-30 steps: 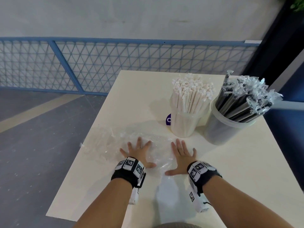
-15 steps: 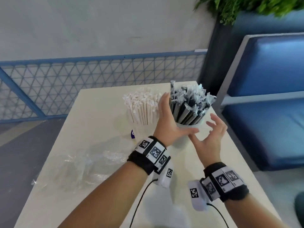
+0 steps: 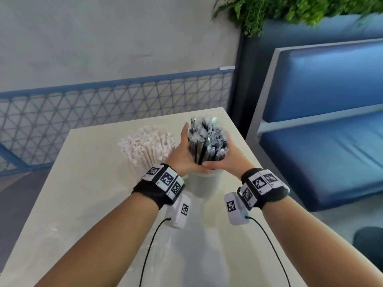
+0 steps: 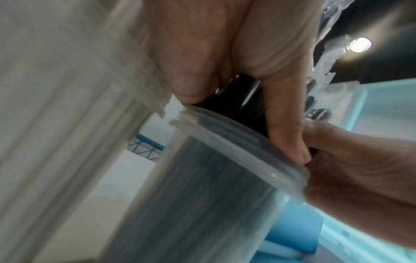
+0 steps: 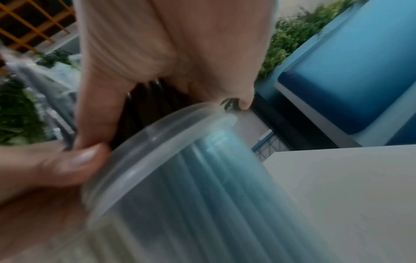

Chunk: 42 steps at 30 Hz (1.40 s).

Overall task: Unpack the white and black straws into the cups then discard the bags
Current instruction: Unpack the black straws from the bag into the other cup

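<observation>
While both our hands cupped the black straws, the bags went unattended.
Our left hand (image 3: 182, 156) and right hand (image 3: 224, 160), flat on the bags a second earlier, now gathered the black straws (image 3: 207, 141) upright in their cup (image 3: 204, 183) at frame centre, white straws (image 3: 148, 146) just left.

Black straws (image 3: 207, 146): black, in clear silvery wrappers. White straws (image 3: 148, 146): white paper wrap. Cups (image 3: 204, 183): translucent, frosted. Bench (image 3: 87, 183): cream. Wristbands (image 3: 159, 186): black, bearing white tags with black square-code patterns. Railing (image 3: 103, 104): blue triangular lattice. Seat (image 3: 331, 125): blue. Plant (image 3: 290, 9): green.
</observation>
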Tool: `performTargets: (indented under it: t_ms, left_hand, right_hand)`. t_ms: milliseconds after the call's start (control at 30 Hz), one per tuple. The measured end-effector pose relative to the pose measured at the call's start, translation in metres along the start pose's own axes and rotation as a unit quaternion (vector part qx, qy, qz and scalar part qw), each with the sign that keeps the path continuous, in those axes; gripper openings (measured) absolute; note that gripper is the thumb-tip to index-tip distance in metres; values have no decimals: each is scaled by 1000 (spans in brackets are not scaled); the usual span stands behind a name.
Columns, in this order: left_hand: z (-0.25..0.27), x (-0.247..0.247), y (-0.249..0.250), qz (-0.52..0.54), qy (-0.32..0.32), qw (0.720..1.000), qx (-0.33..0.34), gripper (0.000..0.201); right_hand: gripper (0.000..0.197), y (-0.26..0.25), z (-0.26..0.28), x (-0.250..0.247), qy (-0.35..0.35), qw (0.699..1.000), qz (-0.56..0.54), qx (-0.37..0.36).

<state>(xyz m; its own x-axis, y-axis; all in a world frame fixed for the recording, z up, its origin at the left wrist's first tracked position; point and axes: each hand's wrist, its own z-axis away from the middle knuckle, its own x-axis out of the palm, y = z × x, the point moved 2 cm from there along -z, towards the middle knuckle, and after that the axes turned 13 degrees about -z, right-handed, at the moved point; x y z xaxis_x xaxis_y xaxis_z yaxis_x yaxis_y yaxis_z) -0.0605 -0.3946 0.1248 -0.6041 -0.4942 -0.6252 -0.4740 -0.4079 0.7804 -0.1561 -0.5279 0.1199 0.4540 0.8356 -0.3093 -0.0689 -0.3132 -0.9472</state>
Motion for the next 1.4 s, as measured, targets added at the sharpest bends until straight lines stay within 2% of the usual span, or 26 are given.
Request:
performTargets:
  t_ms: [167, 267, 367, 433, 500, 533, 600, 667, 700, 767, 800, 867, 933, 1000, 1067, 1133, 1200, 1267, 1333, 1400]
  left_hand:
    - [4, 0, 4, 109, 137, 984, -39, 85]
    - [5, -8, 21, 183, 169, 968, -34, 74]
    - [0, -21, 39, 199, 190, 961, 20, 79]
    - [0, -26, 43, 177, 191, 964, 46, 98]
    - [5, -28, 44, 106, 206, 972, 48, 122]
    - [11, -31, 47, 57, 223, 972, 52, 127]
    - [19, -35, 54, -51, 244, 963, 104, 123]
    - [18, -35, 58, -174, 195, 953, 154, 104]
    - [15, -32, 56, -228, 146, 951, 150, 93]
    - [8, -23, 45, -277, 47, 955, 94, 81]
    - [7, -20, 40, -275, 18, 959, 67, 79]
    - [8, -16, 31, -227, 22, 972, 50, 85]
    - [13, -14, 22, -130, 62, 989, 46, 104]
    - [18, -13, 13, -25, 84, 996, 13, 122]
    - [19, -10, 7, -4, 75, 997, -26, 125]
    - [16, -9, 7, -21, 67, 997, -20, 109]
    - [12, -8, 9, -25, 87, 996, 11, 85]
    - [11, -8, 12, -22, 141, 990, 11, 68]
    - [12, -11, 14, -4, 190, 982, 10, 62]
    - [14, -16, 19, 32, 227, 973, 32, 62]
  right_hand:
    - [82, -14, 1, 4, 59, 996, -50, -36]
    - [66, -30, -2, -1, 78, 990, -93, -76]
    - [64, -45, -8, -5, 103, 984, -85, -121]
    - [69, -52, -9, -4, 89, 980, -88, -153]
    - [80, -53, -7, -1, 75, 977, -94, -176]
    - [85, -53, -4, 0, 72, 976, -92, -183]
    - [85, -53, 0, 1, 67, 974, -78, -202]
    - [71, -54, 1, 3, 59, 976, -28, -210]
    - [62, -54, -1, 5, 48, 978, 5, -202]
    - [48, -51, -3, 11, 8, 985, 75, -154]
    - [46, -49, -3, 13, -15, 987, 93, -127]
    - [52, -47, 0, 15, -25, 986, 90, -136]
    - [72, -43, 2, 8, 44, 982, 42, -180]
    - [95, -32, 4, -1, 99, 982, -13, -163]
    - [113, -26, 4, -3, 57, 994, -72, -65]
    - [120, -24, 4, 0, -29, 998, -48, -6]
    - [109, -20, 0, 3, -57, 998, -3, -24]
    - [85, -19, -5, 5, -19, 999, -19, -42]
    - [66, -22, -6, 6, 15, 996, -57, -66]
    - [55, -29, -6, 5, 50, 989, -98, -98]
